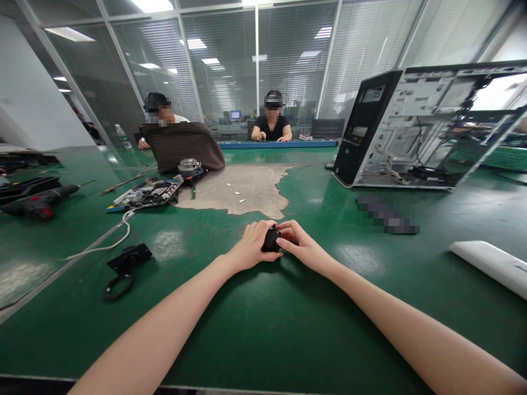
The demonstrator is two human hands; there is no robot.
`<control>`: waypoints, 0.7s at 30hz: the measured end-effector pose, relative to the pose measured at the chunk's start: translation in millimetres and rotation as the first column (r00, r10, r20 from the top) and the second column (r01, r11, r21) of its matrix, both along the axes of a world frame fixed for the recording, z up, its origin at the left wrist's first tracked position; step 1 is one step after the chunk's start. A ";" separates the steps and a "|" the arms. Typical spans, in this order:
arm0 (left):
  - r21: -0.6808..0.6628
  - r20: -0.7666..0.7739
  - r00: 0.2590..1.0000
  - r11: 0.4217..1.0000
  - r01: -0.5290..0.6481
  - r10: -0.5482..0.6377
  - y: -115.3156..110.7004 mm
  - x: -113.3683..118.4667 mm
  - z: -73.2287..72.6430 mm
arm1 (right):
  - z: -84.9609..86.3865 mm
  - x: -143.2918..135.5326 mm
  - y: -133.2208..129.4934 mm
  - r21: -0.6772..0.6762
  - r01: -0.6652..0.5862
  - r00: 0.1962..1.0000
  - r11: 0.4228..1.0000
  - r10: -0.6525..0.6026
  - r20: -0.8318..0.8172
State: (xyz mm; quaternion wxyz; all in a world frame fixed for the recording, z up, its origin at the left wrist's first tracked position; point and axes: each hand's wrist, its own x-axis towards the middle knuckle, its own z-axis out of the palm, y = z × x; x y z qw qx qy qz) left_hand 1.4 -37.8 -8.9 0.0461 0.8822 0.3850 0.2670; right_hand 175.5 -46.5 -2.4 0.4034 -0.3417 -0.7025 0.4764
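My left hand is wrapped around the left side of a small black part, whose kind I cannot make out. From the other side, my right hand grips the same part with thumb and fingertips. Both hands are just above the green tabletop, in the middle of the view. Fingers cover much of the black part. To the left of my hands lies a black square piece with a round centre, and close in front of it a black ring.
An opened computer case stands at the right, near a white panel. Left are a circuit board, a white cable and a power drill. Two people sit across the table, one behind a brown cloth-covered object.
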 end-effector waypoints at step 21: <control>0.002 -0.001 1.000 1.000 0.011 -0.011 0.9 -1.0 -0.1 | 0.7 6.1 3.9 -0.027 -0.064 0.998 0.998 0.064 0.021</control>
